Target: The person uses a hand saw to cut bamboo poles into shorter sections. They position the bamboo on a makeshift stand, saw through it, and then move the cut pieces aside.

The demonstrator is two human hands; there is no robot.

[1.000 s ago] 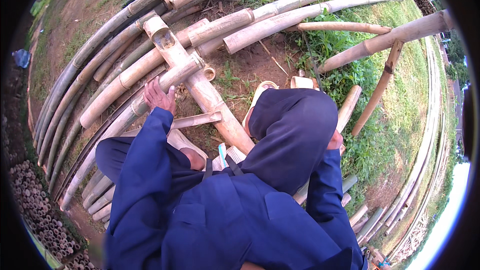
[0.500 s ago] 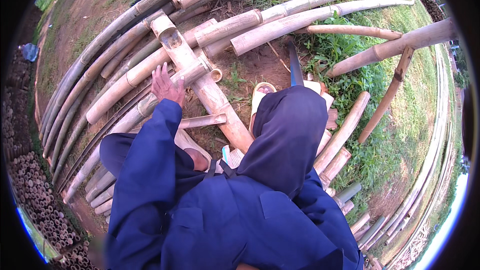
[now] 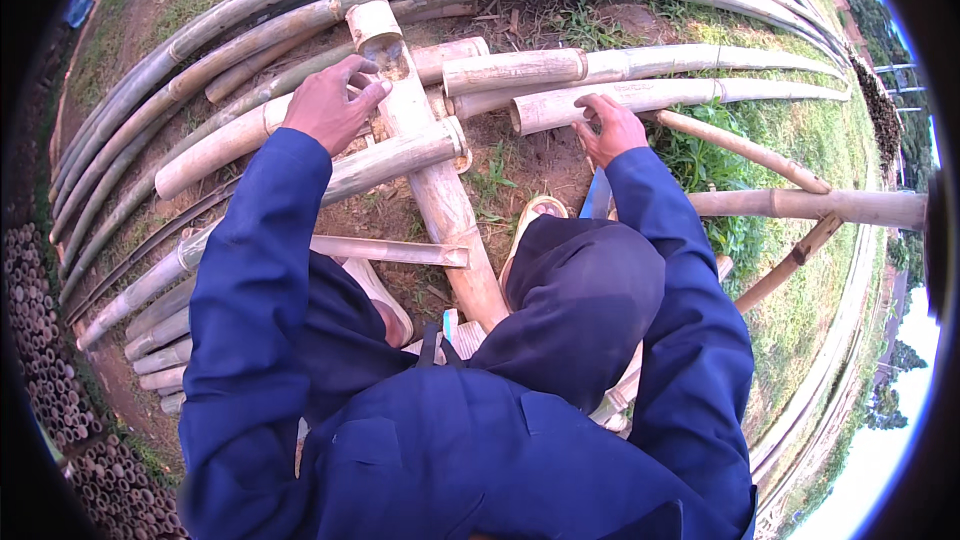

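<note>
Over the bamboo, my left hand (image 3: 332, 108) has thumb and fingers apart with nothing between them. Close by is a thick, pale notched bamboo log (image 3: 440, 202), with an open hollow at its far end. A bamboo pole (image 3: 395, 162) lies across this log, its cut end facing right. My right hand (image 3: 612, 132), fingers loosely bent and apart, is beside the cut end of another bamboo pole (image 3: 560, 108); whether it touches is unclear. Below that hand, a flat blue-looking blade (image 3: 597, 196) shows, partly hidden by my knee and sleeve.
Long bamboo poles (image 3: 240, 35) lie across the ground ahead and left. A bamboo rail (image 3: 860, 208) with slanting props stands at right above green weeds (image 3: 735, 190). Split bamboo (image 3: 390, 250) lies before my sandalled feet. Stacked cut bamboo (image 3: 45, 340) fills the far left.
My left hand has lifted off the crossing pole and moved farther away. My right hand has come into view at the right. The view has shifted.
</note>
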